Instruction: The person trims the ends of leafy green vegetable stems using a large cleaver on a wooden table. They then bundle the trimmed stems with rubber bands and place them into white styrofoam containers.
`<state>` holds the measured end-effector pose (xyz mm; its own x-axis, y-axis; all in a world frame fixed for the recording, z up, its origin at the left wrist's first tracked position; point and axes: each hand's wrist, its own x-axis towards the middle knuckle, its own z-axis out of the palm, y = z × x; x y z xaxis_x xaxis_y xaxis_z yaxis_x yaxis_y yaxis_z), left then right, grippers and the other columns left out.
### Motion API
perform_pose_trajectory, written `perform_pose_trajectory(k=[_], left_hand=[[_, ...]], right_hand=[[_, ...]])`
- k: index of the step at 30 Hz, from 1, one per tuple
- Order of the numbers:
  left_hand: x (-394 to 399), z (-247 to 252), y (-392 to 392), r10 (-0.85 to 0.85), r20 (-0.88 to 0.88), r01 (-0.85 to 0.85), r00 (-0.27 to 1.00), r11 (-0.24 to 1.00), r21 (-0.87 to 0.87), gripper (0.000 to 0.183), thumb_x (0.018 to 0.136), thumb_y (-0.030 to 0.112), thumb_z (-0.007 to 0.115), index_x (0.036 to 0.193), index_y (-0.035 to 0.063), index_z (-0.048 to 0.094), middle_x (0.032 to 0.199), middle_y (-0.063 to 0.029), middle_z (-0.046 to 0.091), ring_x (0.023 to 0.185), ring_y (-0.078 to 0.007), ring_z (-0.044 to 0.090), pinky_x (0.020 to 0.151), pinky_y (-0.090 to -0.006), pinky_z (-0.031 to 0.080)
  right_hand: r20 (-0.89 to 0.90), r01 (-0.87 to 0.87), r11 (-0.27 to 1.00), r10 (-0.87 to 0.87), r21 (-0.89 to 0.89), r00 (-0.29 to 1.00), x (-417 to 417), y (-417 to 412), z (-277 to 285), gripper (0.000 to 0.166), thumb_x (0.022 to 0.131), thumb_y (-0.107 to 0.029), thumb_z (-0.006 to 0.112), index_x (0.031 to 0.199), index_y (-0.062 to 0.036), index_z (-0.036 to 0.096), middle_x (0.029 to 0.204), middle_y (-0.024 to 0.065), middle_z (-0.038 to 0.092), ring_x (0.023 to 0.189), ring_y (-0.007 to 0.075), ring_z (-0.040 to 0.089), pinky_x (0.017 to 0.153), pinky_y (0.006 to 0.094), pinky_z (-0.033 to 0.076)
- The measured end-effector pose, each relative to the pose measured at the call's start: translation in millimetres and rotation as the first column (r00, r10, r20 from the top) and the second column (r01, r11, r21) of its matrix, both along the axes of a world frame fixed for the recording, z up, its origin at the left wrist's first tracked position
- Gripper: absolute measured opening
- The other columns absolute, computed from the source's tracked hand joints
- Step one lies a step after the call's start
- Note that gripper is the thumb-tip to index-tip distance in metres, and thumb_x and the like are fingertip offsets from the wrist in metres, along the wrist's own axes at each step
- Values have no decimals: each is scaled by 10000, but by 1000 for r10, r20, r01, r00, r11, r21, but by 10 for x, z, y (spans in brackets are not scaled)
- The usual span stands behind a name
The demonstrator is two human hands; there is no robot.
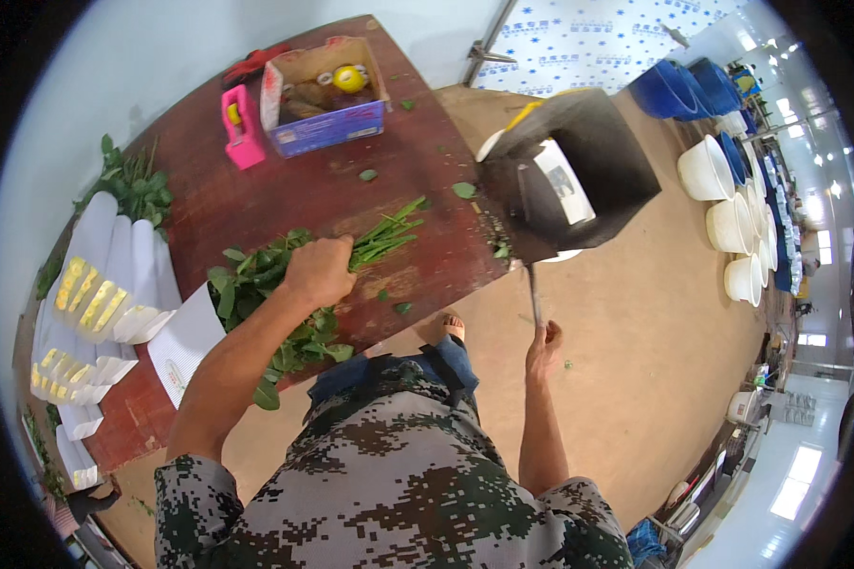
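My left hand [322, 274] is closed around the green stems of a leafy bunch [391, 231] lying over the reddish-brown wooden table [313, 192]. The bunch's leaves and a white corrugated wrap [188, 341] extend to the left, partly under my forearm. My right hand [543, 350] grips a thin dark bar or handle [534, 291] at the table's right corner, below a dark open-topped bin-like container [612, 163]. Further left lie several wrapped bundles [92, 306] with yellow flowers, near loose leafy stems [135, 178].
A cardboard box [327, 131] holding tape rolls and a pink tape dispenser [242, 131] stand at the table's back. Cut leaves and stem bits [498, 235] lie at its right edge. White tubs [704, 171] and blue tubs [662, 89] stand on the floor at right.
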<state>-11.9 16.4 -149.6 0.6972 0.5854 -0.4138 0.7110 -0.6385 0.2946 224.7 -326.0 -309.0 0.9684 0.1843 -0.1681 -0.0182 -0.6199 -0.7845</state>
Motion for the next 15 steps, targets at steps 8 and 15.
perform_pose_trajectory(k=[8, 15], left_hand=[[1244, 15, -216, 39, -34, -36, 999, 996, 86, 309, 749, 190, 692, 957, -4, 573, 908, -219, 660, 893, -388, 640, 773, -482, 512], [1730, -62, -418, 79, -62, -69, 995, 985, 158, 381, 728, 206, 689, 1026, -3, 576, 891, -243, 650, 870, -410, 634, 754, -500, 511]], right_hand=[[-377, -711, 686, 624, -156, 684, 1336, -689, -622, 815, 723, -459, 777, 1262, 78, 486, 1177, 301, 576, 1101, 363, 584, 924, 427, 462], [-616, -858, 501, 641, -118, 459, 1300, -898, -1090, 461, 776, -399, 714, 1044, -45, 592, 900, 192, 653, 882, 328, 638, 754, 422, 489]])
